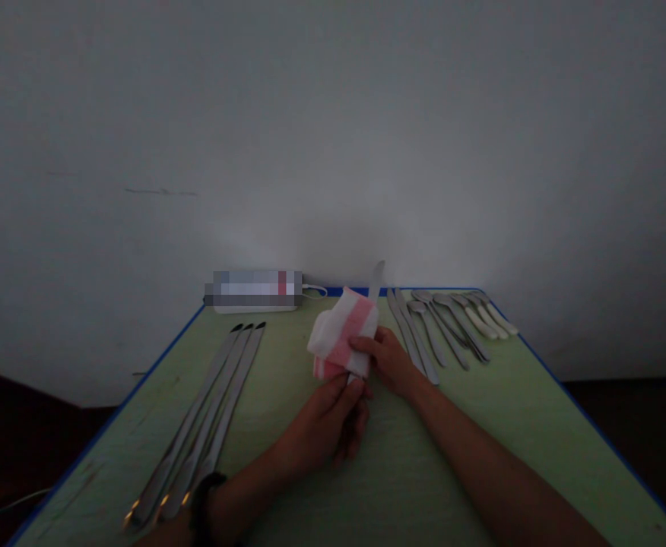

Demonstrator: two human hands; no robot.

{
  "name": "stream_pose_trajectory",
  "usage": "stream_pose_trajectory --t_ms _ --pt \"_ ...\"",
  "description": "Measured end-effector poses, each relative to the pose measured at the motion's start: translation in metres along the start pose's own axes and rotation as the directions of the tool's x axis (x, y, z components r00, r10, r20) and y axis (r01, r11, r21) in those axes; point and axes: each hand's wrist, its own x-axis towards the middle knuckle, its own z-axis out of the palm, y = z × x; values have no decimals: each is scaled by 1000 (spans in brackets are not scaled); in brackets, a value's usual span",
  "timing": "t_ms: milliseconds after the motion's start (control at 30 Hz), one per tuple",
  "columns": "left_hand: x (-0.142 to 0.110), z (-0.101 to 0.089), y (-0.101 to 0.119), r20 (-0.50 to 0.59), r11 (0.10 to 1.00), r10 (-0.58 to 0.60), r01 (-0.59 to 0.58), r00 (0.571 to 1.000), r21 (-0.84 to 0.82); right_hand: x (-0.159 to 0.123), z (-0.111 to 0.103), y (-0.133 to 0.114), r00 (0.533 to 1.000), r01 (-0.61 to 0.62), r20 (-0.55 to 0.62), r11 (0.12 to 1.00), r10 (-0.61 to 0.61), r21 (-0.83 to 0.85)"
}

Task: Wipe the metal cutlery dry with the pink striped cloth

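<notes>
A table knife (376,279) is held up over the middle of the table, its blade tip pointing away from me. My left hand (333,418) is closed around the lower end of its handle. A pink and white cloth (344,334) is folded about the knife's middle and hides that part. My right hand (387,358) pinches the cloth against the knife, thumb on top. On the left lie several table knives (219,403) side by side, partly behind my left wrist. Just right of my right hand, more knives (410,334) rest on the table.
Spoons (439,330) and forks with pale handles (484,319) lie at the back right of the green table (287,486). A blurred-out white box (256,292) with a white cable stands at the back left. Behind the table rises a grey wall (333,137).
</notes>
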Motion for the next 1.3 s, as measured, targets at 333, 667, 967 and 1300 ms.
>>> stream_pose_trajectory --t_ms 333,667,967,1300 --pt "-1 0 1 28 999 25 -24 999 -35 -3 3 -6 1000 25 5 996 -24 -85" --pt "0 0 2 -125 997 60 -52 990 59 -5 3 -9 997 28 73 994 -20 -108" --pt "1 -1 4 -33 998 -15 13 999 -60 -7 5 -11 993 -5 114 997 13 -71" --pt "2 0 8 -111 996 -64 57 992 -63 -8 2 -12 965 -88 240 992 107 -90"
